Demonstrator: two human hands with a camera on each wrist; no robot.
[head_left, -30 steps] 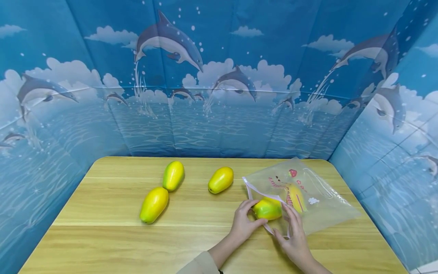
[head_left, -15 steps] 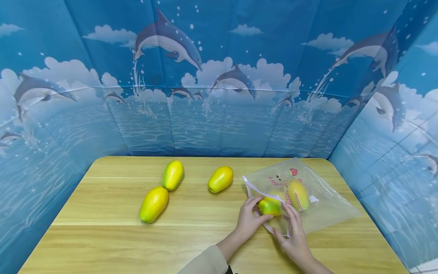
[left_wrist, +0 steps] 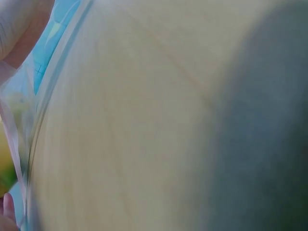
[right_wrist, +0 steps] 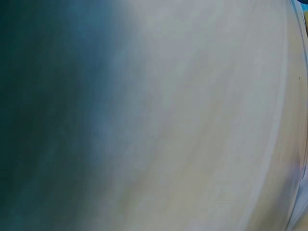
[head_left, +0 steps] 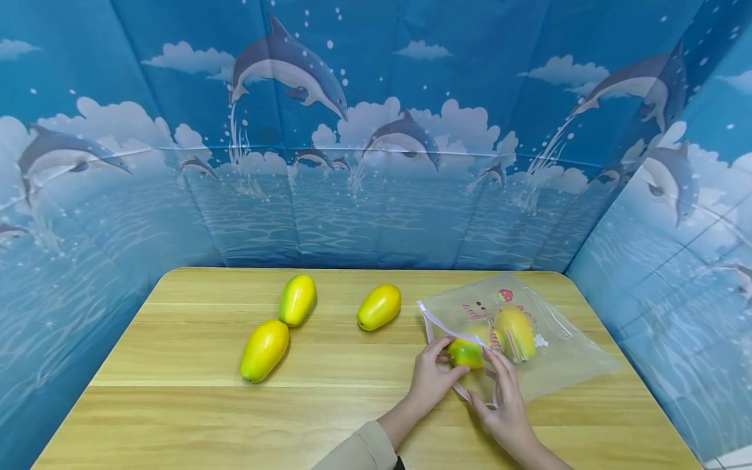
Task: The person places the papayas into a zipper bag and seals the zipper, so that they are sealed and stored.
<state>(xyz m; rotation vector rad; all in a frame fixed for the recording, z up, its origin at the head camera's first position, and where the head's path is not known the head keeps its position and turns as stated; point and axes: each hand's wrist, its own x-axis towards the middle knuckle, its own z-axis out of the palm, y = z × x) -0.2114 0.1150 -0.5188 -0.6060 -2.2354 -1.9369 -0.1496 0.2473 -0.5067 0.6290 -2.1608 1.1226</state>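
In the head view my left hand (head_left: 431, 380) grips a yellow-green papaya (head_left: 466, 354) with thumb and fingers at the mouth of a clear zip bag (head_left: 566, 356). The papaya lies partly inside the bag. My right hand (head_left: 506, 411) holds the bag's lilac-edged opening between thumb and fingers. A second papaya (head_left: 516, 334) shows through the printed plastic, deeper in the bag. The left wrist view catches a papaya (left_wrist: 6, 166) and the bag's edge at far left; the right wrist view is mostly blurred.
Two papayas touch each other at the left, a nearer one (head_left: 264, 350) and a farther one (head_left: 297, 301). Another papaya (head_left: 378, 307) lies mid-table, left of the bag. The wooden table (head_left: 176, 365) ends at a dolphin-print curtain (head_left: 376, 215) behind and beside it.
My left hand has moved slightly right, pushing the papaya farther into the bag. The papaya inside has shifted right too. My right hand stays at the opening.
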